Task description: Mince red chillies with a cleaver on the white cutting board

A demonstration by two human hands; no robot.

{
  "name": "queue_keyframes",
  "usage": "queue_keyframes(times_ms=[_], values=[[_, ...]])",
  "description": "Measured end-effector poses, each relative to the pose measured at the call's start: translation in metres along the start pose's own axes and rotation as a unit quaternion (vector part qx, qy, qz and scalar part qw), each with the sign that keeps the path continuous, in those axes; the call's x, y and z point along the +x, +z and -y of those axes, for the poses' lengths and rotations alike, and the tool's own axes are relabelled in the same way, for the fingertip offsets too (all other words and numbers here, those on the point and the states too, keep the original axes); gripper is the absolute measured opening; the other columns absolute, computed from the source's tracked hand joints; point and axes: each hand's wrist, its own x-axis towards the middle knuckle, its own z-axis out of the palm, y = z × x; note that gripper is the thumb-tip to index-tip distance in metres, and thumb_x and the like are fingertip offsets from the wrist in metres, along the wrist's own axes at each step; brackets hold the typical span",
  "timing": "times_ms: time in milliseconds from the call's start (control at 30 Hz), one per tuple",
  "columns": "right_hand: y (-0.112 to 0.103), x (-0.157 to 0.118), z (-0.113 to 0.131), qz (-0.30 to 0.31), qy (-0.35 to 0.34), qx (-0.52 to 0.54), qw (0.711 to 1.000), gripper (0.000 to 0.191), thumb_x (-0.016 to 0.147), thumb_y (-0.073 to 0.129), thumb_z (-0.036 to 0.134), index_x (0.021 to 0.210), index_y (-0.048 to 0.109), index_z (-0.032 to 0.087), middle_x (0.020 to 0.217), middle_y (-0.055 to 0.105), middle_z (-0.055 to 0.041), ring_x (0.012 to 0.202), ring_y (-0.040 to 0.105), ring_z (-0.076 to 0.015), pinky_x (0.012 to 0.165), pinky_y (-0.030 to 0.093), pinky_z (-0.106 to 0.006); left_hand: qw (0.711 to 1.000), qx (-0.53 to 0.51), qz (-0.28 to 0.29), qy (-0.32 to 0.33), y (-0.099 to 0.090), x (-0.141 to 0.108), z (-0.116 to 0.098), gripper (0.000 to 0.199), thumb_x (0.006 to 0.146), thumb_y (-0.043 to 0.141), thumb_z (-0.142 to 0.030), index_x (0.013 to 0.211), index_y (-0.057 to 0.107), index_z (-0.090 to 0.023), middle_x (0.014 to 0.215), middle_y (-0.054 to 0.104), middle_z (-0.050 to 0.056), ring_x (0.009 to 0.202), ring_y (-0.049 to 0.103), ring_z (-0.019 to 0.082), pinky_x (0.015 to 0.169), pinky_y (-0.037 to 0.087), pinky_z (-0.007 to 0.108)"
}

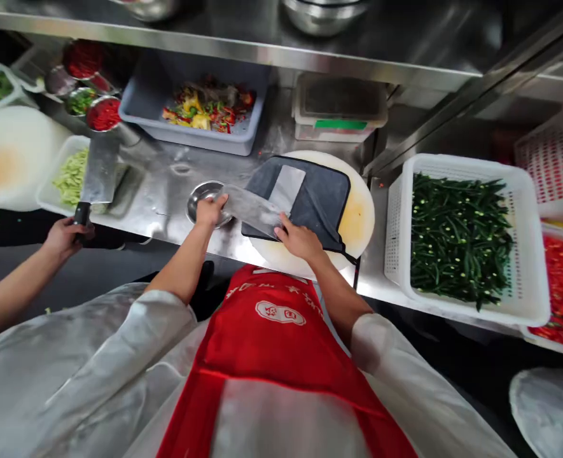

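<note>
A clear plastic piece (pixel 250 208), flat and see-through, stretches between my two hands. My left hand (pixel 208 211) pinches its left end above a small steel bowl (pixel 199 196). At the right end, my right hand (pixel 298 238) grips its corner between thumb and fingers. Beneath and behind it, a dark grey cloth or pouch (pixel 322 197) with a black edge lies on a round cutting board (pixel 361 210). A pale rectangular sheet (pixel 288 184) rests on the dark cloth.
Behind stand a grey bin (pixel 190 137) of chopped vegetables and a lidded box (pixel 341 108). A white basket (pixel 396 235) of green chillies is at right. At left, another person's hand (pixel 66 235) holds a cleaver (pixel 100 168). A steel shelf (pixel 243 54) crosses above.
</note>
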Motion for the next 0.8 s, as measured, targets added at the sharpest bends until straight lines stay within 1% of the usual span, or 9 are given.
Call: queue_keyframes(times_ms=[67, 133, 200, 267, 367, 433, 500, 633, 800], values=[[-0.007, 0.001, -0.001, -0.009, -0.012, 0.082, 0.997, 0.069, 0.101, 0.035, 0.059, 0.159, 0.030, 0.023, 0.121, 0.071, -0.0138, 0.104, 0.068, -0.0288, 0.089, 0.049, -0.039, 0.999, -0.047, -0.002, -0.019, -0.006, 0.003, -0.030, 0.040, 0.081, 0.076, -0.041, 0.068, 0.045, -0.019, 0.047, 0.042, -0.006, 0.041, 0.038, 0.007, 0.044, 0.024, 0.023], [-0.010, -0.010, -0.004, -0.001, -0.049, 0.239, 0.970, 0.074, 0.096, 0.045, 0.060, 0.157, 0.034, 0.019, 0.093, 0.074, -0.0077, 0.078, 0.069, -0.0208, 0.075, 0.052, -0.032, 0.992, -0.123, 0.024, 0.018, -0.015, -0.009, -0.054, 0.044, 0.087, 0.065, -0.056, 0.071, 0.049, -0.018, 0.051, 0.048, -0.003, 0.043, 0.042, 0.008, 0.045, 0.028, 0.022], [-0.009, -0.025, -0.004, 0.027, -0.099, 0.432, 0.896, 0.070, 0.090, 0.054, 0.059, 0.144, 0.047, 0.016, 0.063, 0.063, 0.0029, 0.051, 0.056, -0.0141, 0.056, 0.047, -0.026, 0.979, -0.190, 0.040, 0.061, -0.020, -0.031, -0.063, 0.054, 0.090, 0.053, -0.068, 0.075, 0.055, -0.016, 0.058, 0.054, 0.000, 0.048, 0.049, 0.010, 0.048, 0.035, 0.023], [-0.007, -0.038, -0.002, 0.074, -0.140, 0.581, 0.798, 0.047, 0.084, 0.059, 0.056, 0.107, 0.064, 0.015, 0.049, 0.048, 0.0080, 0.039, 0.042, -0.0110, 0.044, 0.040, -0.024, 0.970, -0.225, 0.063, 0.060, -0.016, -0.055, -0.061, 0.057, 0.088, 0.054, -0.071, 0.081, 0.061, -0.015, 0.066, 0.059, 0.003, 0.055, 0.055, 0.011, 0.053, 0.041, 0.023], [-0.006, -0.044, 0.003, 0.151, -0.171, 0.679, 0.698, 0.037, 0.078, 0.059, 0.051, 0.058, 0.048, 0.022, 0.042, 0.037, 0.0067, 0.035, 0.035, -0.0098, 0.038, 0.036, -0.025, 0.951, -0.250, 0.181, -0.007, 0.001, -0.086, -0.048, 0.058, 0.082, 0.062, -0.071, 0.091, 0.066, -0.014, 0.080, 0.066, 0.007, 0.068, 0.063, 0.015, 0.062, 0.049, 0.026], [-0.006, -0.043, 0.004, 0.183, -0.179, 0.693, 0.674, 0.038, 0.075, 0.056, 0.048, 0.050, 0.040, 0.025, 0.039, 0.033, 0.0058, 0.034, 0.032, -0.0098, 0.037, 0.035, -0.025, 0.923, -0.274, 0.266, -0.040, 0.011, -0.101, -0.043, 0.058, 0.080, 0.064, -0.072, 0.094, 0.067, -0.015, 0.087, 0.068, 0.009, 0.078, 0.066, 0.018, 0.070, 0.052, 0.029], [-0.006, -0.041, 0.002, 0.196, -0.187, 0.700, 0.661, 0.037, 0.074, 0.054, 0.046, 0.048, 0.039, 0.025, 0.039, 0.030, 0.0057, 0.034, 0.030, -0.0097, 0.037, 0.034, -0.025, 0.905, -0.297, 0.304, -0.035, 0.015, -0.112, -0.044, 0.051, 0.078, 0.071, -0.065, 0.093, 0.067, -0.016, 0.087, 0.068, 0.008, 0.083, 0.067, 0.020, 0.076, 0.053, 0.032], [-0.001, -0.043, 0.000, 0.218, -0.204, 0.720, 0.627, 0.036, 0.075, 0.054, 0.042, 0.046, 0.043, 0.023, 0.038, 0.031, 0.0050, 0.033, 0.028, -0.0093, 0.035, 0.032, -0.024, 0.901, -0.320, 0.293, 0.003, 0.015, -0.124, -0.053, 0.037, 0.061, 0.090, -0.036, 0.082, 0.066, -0.016, 0.073, 0.064, -0.001, 0.069, 0.061, 0.012, 0.068, 0.048, 0.025], [0.003, -0.044, 0.001, 0.233, -0.240, 0.760, 0.557, 0.035, 0.075, 0.062, 0.036, 0.047, 0.052, 0.018, 0.039, 0.038, 0.0039, 0.032, 0.033, -0.0088, 0.032, 0.033, -0.023, 0.925, -0.307, 0.225, 0.005, 0.012, -0.131, -0.063, 0.036, 0.053, 0.092, -0.031, 0.067, 0.064, -0.016, 0.058, 0.057, -0.004, 0.055, 0.053, 0.008, 0.057, 0.043, 0.022]])
